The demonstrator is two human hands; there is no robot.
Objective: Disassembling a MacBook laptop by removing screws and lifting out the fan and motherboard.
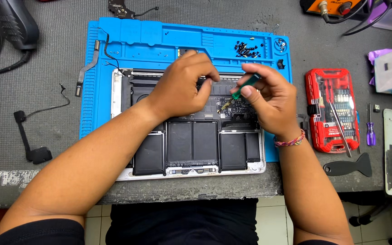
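Reaching in from the lower corners, both forearms meet over an opened laptop that lies bottom-up on a blue work mat. The right hand is curled, palm turned inward, pinching a green-handled screwdriver between thumb and fingers; its tip slants down to the laptop's circuit board, just above the black battery cells. A woven bracelet circles that wrist. The left hand arches knuckles-up over the same board, fingers bent and pressed down at the laptop's upper edge; whether it grips anything I cannot tell. Loose black screws sit on the mat beyond the laptop. A red bit case lies right of the laptop, off the mat.
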